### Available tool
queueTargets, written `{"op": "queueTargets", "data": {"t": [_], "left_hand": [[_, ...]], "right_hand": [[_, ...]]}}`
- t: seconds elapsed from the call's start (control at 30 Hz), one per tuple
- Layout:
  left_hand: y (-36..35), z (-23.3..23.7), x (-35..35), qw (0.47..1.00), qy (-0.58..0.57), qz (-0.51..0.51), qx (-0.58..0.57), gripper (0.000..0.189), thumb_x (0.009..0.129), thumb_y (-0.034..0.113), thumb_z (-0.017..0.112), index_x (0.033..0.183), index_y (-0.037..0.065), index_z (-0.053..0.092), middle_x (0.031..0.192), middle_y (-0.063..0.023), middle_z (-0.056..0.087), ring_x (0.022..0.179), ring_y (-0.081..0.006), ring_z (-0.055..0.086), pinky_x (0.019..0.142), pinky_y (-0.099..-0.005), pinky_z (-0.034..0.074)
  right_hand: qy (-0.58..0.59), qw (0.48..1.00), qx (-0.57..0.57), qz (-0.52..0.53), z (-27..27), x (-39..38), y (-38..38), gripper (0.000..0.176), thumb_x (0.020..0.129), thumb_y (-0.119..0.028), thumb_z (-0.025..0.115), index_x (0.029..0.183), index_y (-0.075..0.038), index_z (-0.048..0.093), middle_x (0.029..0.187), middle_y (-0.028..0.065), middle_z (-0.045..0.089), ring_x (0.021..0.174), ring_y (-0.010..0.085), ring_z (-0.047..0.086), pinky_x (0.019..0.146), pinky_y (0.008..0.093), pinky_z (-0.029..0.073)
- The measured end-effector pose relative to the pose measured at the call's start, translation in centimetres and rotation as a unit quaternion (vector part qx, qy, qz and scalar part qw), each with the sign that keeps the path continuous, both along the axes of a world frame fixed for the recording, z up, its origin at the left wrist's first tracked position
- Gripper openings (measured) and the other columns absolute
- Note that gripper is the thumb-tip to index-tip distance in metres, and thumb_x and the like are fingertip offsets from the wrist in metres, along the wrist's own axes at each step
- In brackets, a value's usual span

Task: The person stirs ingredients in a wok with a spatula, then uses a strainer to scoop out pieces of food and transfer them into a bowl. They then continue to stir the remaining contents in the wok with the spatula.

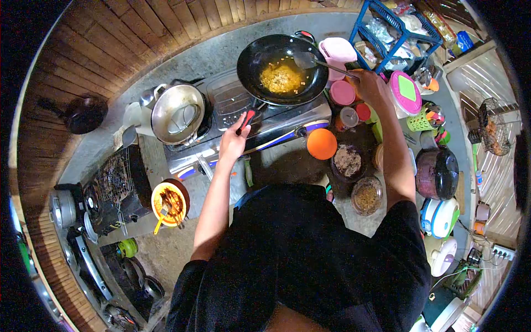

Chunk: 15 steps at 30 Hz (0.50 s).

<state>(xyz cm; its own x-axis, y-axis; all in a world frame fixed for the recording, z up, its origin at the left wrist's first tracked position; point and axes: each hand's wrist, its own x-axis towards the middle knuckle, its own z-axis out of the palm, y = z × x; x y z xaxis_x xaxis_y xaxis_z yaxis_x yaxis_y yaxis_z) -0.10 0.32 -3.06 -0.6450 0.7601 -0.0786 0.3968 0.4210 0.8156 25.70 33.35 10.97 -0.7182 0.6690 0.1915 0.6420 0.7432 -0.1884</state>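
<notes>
Closest to you on the counter (358, 220), to the right of your body, stands a round container of brown granules (366, 196), with a dark bowl of pale powder (347, 161) just beyond it and an orange round piece (322, 144) beside that bowl. Off to your left sits a yellow bowl (156, 200) smeared with brown sauce, a yellow-handled brush (161, 217) resting in it. Farther out, your left hand (233, 143) is closed around the red-and-black handle (248, 120) of the wok (251, 58). Your right hand (369, 86) is curled around the end of a long-handled spatula (305, 60), whose blade reaches over the rim into the wok. The wok sits on the right side of the stove (276, 135), with yellowish oil and small pale bits (282, 78) gathered in its bottom. A metal pan (166, 108) occupies the stove's left side. Beyond the wok, to the right, are pink containers (338, 48) and a blue rack (392, 22); a slatted wall (166, 19) closes the far side.
</notes>
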Motion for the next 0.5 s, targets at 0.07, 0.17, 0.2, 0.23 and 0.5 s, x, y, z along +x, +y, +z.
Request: {"op": "queueTargets", "data": {"t": [0.07, 0.17, 0.2, 0.23, 0.5], "left_hand": [[0.1, 0.2, 0.1, 1.000, -0.007, 0.001, -0.008, 0.047, 0.090, 0.035, 0.059, 0.136, 0.034, 0.048, 0.118, -0.0154, 0.063, 0.108, -0.0323, 0.062, 0.090, -0.0376, 0.047], [0.1, 0.0, 0.1, 0.999, 0.039, 0.011, -0.017, 0.047, 0.090, 0.036, 0.059, 0.136, 0.035, 0.048, 0.114, -0.0166, 0.065, 0.103, -0.0327, 0.064, 0.088, -0.0382, 0.048], [0.1, 0.1, 0.1, 0.999, 0.029, 0.011, -0.024, 0.047, 0.090, 0.036, 0.059, 0.136, 0.035, 0.048, 0.113, -0.0168, 0.065, 0.102, -0.0329, 0.064, 0.088, -0.0385, 0.048], [0.1, 0.2, 0.0, 0.999, 0.019, 0.010, -0.031, 0.047, 0.090, 0.036, 0.059, 0.136, 0.036, 0.048, 0.112, -0.0170, 0.065, 0.101, -0.0331, 0.064, 0.087, -0.0389, 0.048], [0.1, 2.4, 0.9, 0.999, 0.012, 0.016, -0.046, 0.046, 0.091, 0.034, 0.060, 0.136, 0.034, 0.049, 0.116, -0.0165, 0.064, 0.105, -0.0312, 0.064, 0.088, -0.0360, 0.047]], "right_hand": [[-0.022, 1.000, 0.005, 0.018, -0.5, 0.2, 1.1, 0.024, 0.086, -0.014, 0.054, 0.104, -0.013, 0.070, 0.094, 0.0180, 0.068, 0.088, 0.0346, 0.067, 0.078, 0.0458, 0.053], [-0.075, 0.996, -0.034, 0.031, 1.2, 0.0, 0.7, 0.022, 0.085, -0.017, 0.058, 0.103, -0.013, 0.071, 0.095, 0.0168, 0.069, 0.087, 0.0324, 0.067, 0.079, 0.0429, 0.054], [-0.074, 0.996, -0.034, 0.031, 1.7, 0.0, 0.4, 0.022, 0.085, -0.017, 0.058, 0.103, -0.013, 0.071, 0.095, 0.0168, 0.069, 0.087, 0.0324, 0.067, 0.079, 0.0429, 0.054], [-0.083, 0.991, -0.058, 0.085, 2.2, 0.0, 0.1, 0.021, 0.085, -0.018, 0.059, 0.101, -0.012, 0.071, 0.095, 0.0164, 0.069, 0.087, 0.0314, 0.068, 0.079, 0.0414, 0.054], [0.012, 0.960, -0.241, 0.140, -5.1, -0.9, 0.7, 0.024, 0.089, -0.016, 0.060, 0.108, -0.006, 0.069, 0.092, 0.0185, 0.069, 0.080, 0.0249, 0.066, 0.073, 0.0354, 0.050]]}}
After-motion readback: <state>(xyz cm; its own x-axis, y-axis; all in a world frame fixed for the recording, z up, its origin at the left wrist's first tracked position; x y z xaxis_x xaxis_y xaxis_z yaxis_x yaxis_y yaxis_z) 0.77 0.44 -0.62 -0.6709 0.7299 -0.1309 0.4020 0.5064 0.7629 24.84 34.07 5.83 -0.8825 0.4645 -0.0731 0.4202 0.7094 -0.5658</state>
